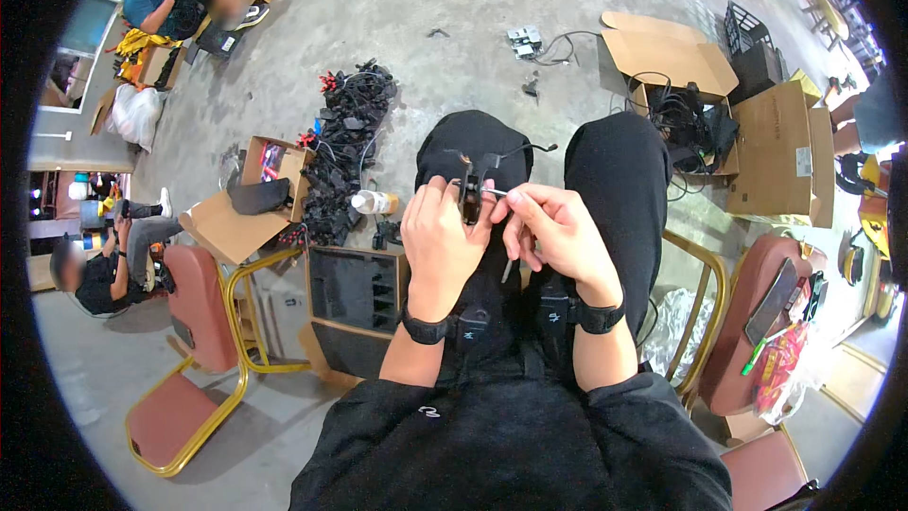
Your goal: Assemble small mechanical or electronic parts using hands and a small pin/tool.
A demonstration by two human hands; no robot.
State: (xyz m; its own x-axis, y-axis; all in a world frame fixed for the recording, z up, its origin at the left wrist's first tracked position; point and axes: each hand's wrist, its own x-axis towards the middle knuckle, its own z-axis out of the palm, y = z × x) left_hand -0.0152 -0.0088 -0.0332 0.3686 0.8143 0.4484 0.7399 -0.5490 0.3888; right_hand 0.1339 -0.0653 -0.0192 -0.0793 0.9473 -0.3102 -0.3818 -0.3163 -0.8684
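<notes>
Bright, fairly even light pales the concrete floor (397, 0) and leaves only soft shadows, while the black trousers (619, 189) sink into near-featureless dark, the window (90, 24) at upper left looks washed out, straight edges bend toward the black fisheye rim, and seated people's heads (68, 263) are blurred.

The device (471, 191) is over the left leg (473, 132), bottle (375, 202) left, cables (698, 125) in box (670, 59) right.

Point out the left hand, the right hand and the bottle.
Left hand (439, 237): head view, on the back of the hand.
Right hand (562, 229): head view, on the back of the hand.
Bottle (381, 202): head view, on its side.
</notes>
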